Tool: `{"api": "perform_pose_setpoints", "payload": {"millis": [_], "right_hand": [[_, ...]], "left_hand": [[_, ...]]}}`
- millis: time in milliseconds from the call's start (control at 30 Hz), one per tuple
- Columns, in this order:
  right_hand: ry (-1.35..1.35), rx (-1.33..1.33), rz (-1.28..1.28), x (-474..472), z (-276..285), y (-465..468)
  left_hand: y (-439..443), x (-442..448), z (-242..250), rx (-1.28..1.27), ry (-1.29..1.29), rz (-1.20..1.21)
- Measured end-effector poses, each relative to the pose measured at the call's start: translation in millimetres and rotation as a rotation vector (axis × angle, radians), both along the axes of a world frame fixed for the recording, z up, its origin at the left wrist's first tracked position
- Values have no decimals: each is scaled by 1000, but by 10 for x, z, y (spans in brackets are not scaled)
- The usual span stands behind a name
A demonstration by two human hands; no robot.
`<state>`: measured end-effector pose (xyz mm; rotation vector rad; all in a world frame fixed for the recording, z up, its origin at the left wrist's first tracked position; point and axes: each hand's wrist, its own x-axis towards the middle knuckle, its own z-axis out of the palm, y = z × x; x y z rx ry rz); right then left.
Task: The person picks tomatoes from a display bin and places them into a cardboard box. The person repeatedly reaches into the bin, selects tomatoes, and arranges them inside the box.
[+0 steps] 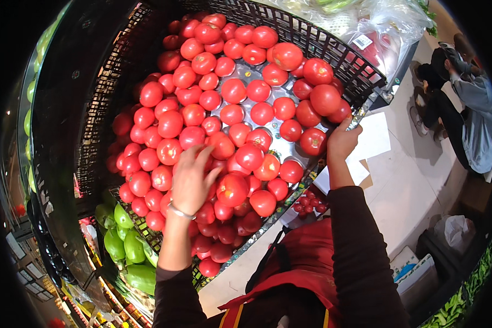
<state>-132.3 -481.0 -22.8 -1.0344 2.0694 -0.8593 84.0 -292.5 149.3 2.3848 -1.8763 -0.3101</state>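
Observation:
My left hand (193,180), with a silver bangle at the wrist, is over the heap of red tomatoes (170,124) in the display bin. Its fingers are spread against the tomatoes in the middle of the heap, slightly blurred; no tomato is plainly gripped. At the bin's right front edge (358,117) is my right hand (344,139). Its fingertips are close to a tomato (339,111) at that edge, and whether they hold it or the rim cannot be told. Between scattered tomatoes, the shiny metal base (285,149) of the bin shows.
Black lattice plastic panels (311,37) wall the bin. Bagged produce (377,45) lies beyond it. Green gourd-like vegetables (133,246) adjoin the left side. White papers (371,135) and a few small red fruits (308,203) are lower down. A crouching person (471,106) is at the right.

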Motion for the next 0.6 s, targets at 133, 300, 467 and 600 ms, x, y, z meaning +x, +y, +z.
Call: {"api": "perform_pose_setpoints", "payload": {"millis": [133,300,467,600], "right_hand": [[-14,23,20,36,55,8],[-19,-8,-4,26,36,12],[-26,3,-8,6,40,7],[-50,-5,-12,43,28,25]], "left_hand": [[-666,-601,-526,-89,341,-302],[-1224,-1057,-1301,-93,-139,-702],[-1296,-865,-1296,-50,-168,-828],[-1085,-460,-777,-174,27,-426]]}}
